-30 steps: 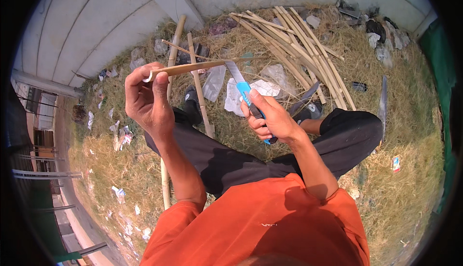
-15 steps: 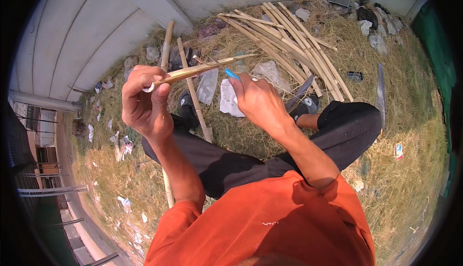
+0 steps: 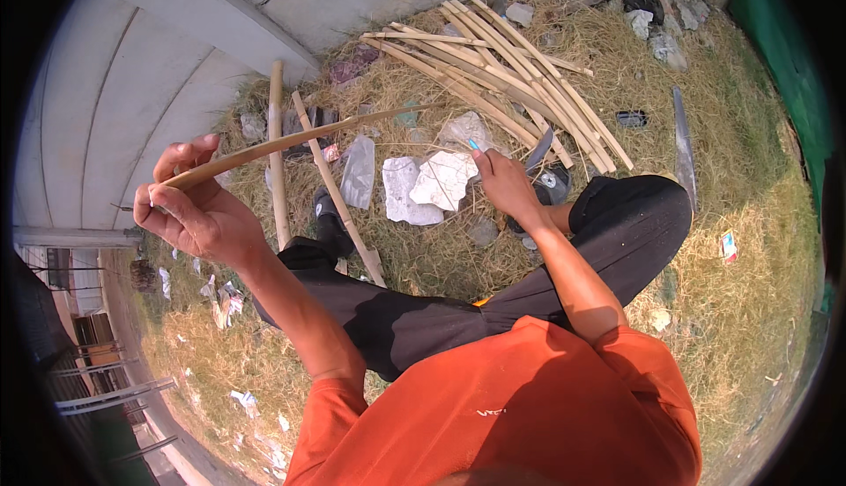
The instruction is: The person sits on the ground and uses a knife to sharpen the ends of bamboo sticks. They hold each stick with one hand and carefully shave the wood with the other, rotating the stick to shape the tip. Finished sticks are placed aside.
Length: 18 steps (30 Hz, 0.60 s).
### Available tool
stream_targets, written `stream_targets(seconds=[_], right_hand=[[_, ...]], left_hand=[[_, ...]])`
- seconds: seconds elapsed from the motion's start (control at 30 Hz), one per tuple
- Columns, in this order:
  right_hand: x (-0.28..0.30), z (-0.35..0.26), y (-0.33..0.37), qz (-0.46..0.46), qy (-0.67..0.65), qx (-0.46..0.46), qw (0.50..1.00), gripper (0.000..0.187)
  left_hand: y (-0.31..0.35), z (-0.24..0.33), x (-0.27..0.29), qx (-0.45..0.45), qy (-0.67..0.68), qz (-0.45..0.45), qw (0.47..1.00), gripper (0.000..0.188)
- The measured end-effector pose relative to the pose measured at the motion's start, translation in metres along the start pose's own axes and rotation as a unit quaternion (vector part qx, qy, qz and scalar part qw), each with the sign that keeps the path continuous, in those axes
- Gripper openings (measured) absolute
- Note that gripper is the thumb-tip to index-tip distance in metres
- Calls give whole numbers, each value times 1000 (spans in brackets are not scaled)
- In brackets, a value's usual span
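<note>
A pale concrete wall (image 3: 159, 107) runs along the far side of a patch of dry grass (image 3: 740, 310), with a green sheet (image 3: 780, 54) hanging at the right edge. Against the far part of the grass lies a loose pile of bamboo strips (image 3: 529, 72), several crossing over one another, and beyond its right end sit a black bag (image 3: 641, 1) and other litter. A long grey blade (image 3: 683, 147) lies to the right, past the bent right knee, and a small coloured packet (image 3: 728, 246) lies nearer.

The left hand (image 3: 198, 208) is raised at the left, its fingers closed about the near end of a single bamboo strip (image 3: 291, 140). The strip reaches rightward, tapering, and in this view crosses in front of a thick bamboo pole (image 3: 278, 160) and a thinner split pole (image 3: 330, 186).

The right hand (image 3: 511, 188) is curled round a blue tool (image 3: 474, 145), well apart from the strip's held end; the hand hides most of the tool, so its kind is hard to tell. Between the hands, on the grass, are two white slabs (image 3: 410, 191) and a clear plastic sheet (image 3: 357, 173). The right shoe (image 3: 555, 185) is just beside the right hand in this view, partly covered by it.
</note>
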State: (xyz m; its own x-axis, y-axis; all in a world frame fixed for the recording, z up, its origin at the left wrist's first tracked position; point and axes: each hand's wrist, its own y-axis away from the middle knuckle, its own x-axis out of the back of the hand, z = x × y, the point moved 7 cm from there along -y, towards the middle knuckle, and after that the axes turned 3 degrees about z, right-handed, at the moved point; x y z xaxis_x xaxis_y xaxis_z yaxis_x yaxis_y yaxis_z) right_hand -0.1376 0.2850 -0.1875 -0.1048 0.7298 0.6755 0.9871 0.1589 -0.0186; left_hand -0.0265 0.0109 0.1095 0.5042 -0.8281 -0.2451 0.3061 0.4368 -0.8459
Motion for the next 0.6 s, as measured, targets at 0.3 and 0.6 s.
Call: stream_targets(seconds=[0.3,0.6], right_hand=[[25,-146,85,-89,-325,67,939,40],[14,-242,149,-196,-358,194,892,29]], left_hand=[[-121,136,52,-156,-142,26,977,28],[29,116,50,-123,-247,157,948,48]])
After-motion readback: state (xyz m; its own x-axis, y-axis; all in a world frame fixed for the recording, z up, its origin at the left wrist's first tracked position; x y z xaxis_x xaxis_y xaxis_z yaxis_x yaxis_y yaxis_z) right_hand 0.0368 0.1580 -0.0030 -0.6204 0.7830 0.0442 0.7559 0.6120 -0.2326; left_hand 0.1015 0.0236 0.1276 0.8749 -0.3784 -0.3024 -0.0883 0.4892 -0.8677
